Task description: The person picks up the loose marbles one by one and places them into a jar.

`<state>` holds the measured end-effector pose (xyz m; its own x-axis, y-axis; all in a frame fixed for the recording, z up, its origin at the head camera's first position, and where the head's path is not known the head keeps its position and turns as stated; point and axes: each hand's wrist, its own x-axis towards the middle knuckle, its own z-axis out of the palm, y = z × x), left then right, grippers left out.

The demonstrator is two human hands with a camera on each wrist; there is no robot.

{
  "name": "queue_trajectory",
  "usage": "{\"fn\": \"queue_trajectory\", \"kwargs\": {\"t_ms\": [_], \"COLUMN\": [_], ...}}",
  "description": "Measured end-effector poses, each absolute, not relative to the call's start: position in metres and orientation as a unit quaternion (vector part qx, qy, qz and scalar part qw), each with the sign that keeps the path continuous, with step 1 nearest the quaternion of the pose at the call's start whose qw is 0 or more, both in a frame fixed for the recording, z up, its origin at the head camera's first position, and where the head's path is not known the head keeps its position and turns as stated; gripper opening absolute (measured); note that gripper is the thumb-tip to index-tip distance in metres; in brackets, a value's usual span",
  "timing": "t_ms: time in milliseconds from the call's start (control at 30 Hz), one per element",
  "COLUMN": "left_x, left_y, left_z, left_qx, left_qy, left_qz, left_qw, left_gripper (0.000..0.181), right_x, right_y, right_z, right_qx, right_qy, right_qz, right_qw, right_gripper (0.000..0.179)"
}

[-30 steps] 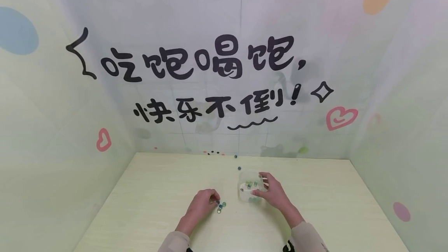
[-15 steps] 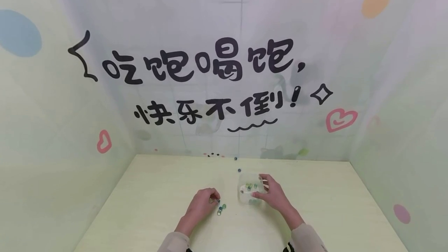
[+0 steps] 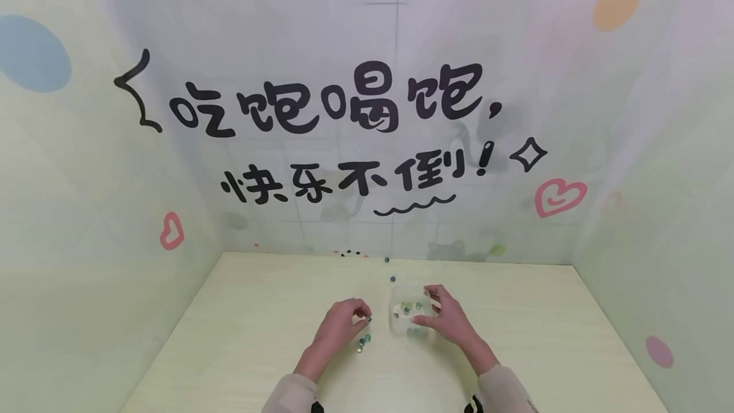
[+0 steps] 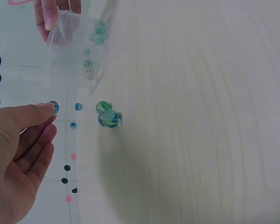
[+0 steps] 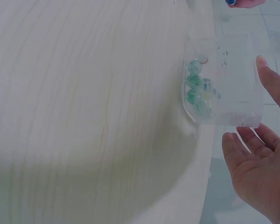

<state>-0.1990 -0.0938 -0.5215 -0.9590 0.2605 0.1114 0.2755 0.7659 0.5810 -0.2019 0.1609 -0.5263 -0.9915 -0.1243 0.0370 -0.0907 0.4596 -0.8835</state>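
Note:
My left hand [image 3: 342, 326] pinches a blue glass marble [image 4: 55, 108] between thumb and forefinger, lifted above the table. Just below it, a small group of blue and green marbles [image 4: 110, 118] lies on the wood. A clear plastic container [image 3: 402, 330] stands to the right, with several greenish marbles [image 5: 193, 80] at its bottom. My right hand [image 3: 450, 316] holds this container from its right side, thumb on the near wall and fingers round the far side.
Two more blue marbles lie beyond the container, a nearer marble [image 3: 392, 279] and a farther marble [image 3: 387, 260] by the back wall. The pale wooden table [image 3: 246, 330] is enclosed by printed cloth walls [image 3: 309, 30] at the back and both sides.
My left hand has risen from the small group of marbles and shifted right toward the container, a blue marble in its fingertips. The right hand and container stay in place.

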Motion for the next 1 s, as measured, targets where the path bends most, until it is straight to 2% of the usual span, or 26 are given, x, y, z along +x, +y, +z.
{"fn": "queue_trajectory", "kwargs": {"t_ms": [500, 1000], "left_x": [-0.2, -0.202], "left_y": [-0.062, -0.047], "left_z": [-0.505, -0.505], "left_qx": [-0.185, -0.201], "left_qy": [-0.925, -0.931], "left_qz": [-0.332, -0.303], "left_qw": [0.026, 0.038], "left_gripper": [0.011, 0.01], "right_x": [-0.203, -0.203], "right_y": [0.162, 0.162], "right_z": [-0.529, -0.532], "right_qx": [-0.057, -0.068], "right_qy": [0.853, 0.848], "right_qz": [-0.519, -0.526], "right_qw": [0.015, 0.013], "right_gripper": [0.071, 0.072]}}
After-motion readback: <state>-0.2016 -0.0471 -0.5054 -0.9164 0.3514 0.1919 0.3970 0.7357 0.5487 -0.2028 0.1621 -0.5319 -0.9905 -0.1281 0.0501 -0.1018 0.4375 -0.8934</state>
